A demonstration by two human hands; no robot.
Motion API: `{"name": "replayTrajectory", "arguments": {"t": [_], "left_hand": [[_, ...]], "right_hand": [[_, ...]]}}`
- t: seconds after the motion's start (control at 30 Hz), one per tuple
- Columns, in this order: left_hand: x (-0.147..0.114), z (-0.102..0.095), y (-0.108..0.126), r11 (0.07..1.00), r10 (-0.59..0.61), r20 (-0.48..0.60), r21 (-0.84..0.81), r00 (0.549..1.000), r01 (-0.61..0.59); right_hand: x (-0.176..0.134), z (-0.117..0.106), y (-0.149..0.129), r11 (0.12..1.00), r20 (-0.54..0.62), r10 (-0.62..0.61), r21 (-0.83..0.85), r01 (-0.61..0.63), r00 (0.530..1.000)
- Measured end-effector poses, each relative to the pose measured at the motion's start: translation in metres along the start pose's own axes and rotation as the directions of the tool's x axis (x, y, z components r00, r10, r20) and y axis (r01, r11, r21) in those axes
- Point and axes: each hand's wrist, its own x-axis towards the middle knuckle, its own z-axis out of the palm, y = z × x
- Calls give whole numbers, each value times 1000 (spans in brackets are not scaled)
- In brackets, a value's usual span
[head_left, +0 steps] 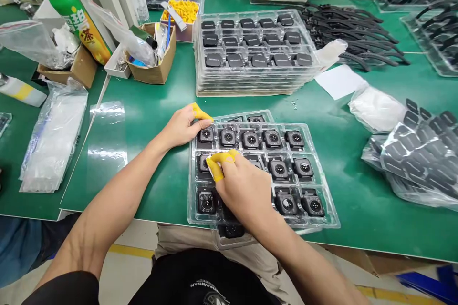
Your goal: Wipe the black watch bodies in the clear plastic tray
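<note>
A clear plastic tray (263, 221) lies on the bench in front of me, with black smartwatch bodies (279, 168) set back-side up in its compartments. My left hand (184, 125) pinches the tray's far left corner, yellow finger cots on its fingertips. Over the left-middle compartments, my right hand (245, 183) is closed, also in yellow finger cots. Its fingertips touch or hover just above a watch body (203, 163) in the left column. A small whitish edge shows at those fingertips; what it is I cannot make out. My right hand hides several compartments. Another tray (266, 115) sticks out underneath.
Behind stands a stack of trays (250, 81) holding black square pieces. Black straps (350, 33) lie at the back right, and a bag of dark pads (418, 152) at the right. Small boxes (153, 69), a green bottle (77, 21) and plastic sleeves (53, 138) stand or lie leftward.
</note>
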Motion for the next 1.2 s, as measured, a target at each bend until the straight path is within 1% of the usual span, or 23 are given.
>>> {"name": "replayTrajectory", "arguments": {"t": [0.07,0.17,0.23,0.33,0.47,0.53,0.6,0.7,0.8,0.87,0.9,0.97,1.03,1.1,1.17,1.2], "left_hand": [[0,0,0,1000,-6,1,-6,1000,6],[0,0,1,1000,-9,-7,-17,1000,9],[0,0,1,1000,4,-6,-17,1000,-4],[0,0,0,1000,20,-4,-14,1000,-20],[1,0,-1,1000,16,-3,-4,1000,-16],[0,0,-1,1000,17,-4,-1,1000,-17],[0,0,0,1000,15,-5,-2,1000,-15],[0,0,0,1000,4,-6,-1,1000,-4],[0,0,0,1000,-2,0,1,1000,2],[0,0,0,1000,-9,5,0,1000,9],[0,-1,1,1000,-13,5,0,1000,13],[0,-1,2,1000,-16,2,2,1000,16],[0,-2,3,1000,-18,0,6,1000,18],[0,-2,4,1000,-25,1,9,1000,25],[0,-3,4,999,-29,4,14,1000,28],[0,-3,4,999,-27,6,18,1000,27]], "right_hand": [[1,-3,2,999,-33,18,-35,-19,999],[3,-2,1,1000,-53,-22,11,23,998],[3,0,1,999,-52,-31,8,31,998],[2,2,3,999,-49,14,-35,-16,999],[4,3,4,999,-57,-32,6,33,998],[3,2,6,1000,-41,-24,2,24,999],[-1,-1,13,1000,-38,-8,-7,7,999],[-13,-7,30,1000,-66,-11,9,11,998],[-22,-13,47,998,-28,58,-17,-58,998],[-23,-15,53,994,-11,95,-50,-95,995],[-22,-15,54,994,-20,95,-54,-96,995],[-19,-14,53,998,-43,58,-25,-59,997],[-17,-13,52,999,-25,39,-2,-39,999],[-17,-13,51,997,15,74,-20,-73,997],[-19,-13,50,994,14,112,-20,-112,994],[-20,-12,49,994,0,106,2,-106,994]]}}
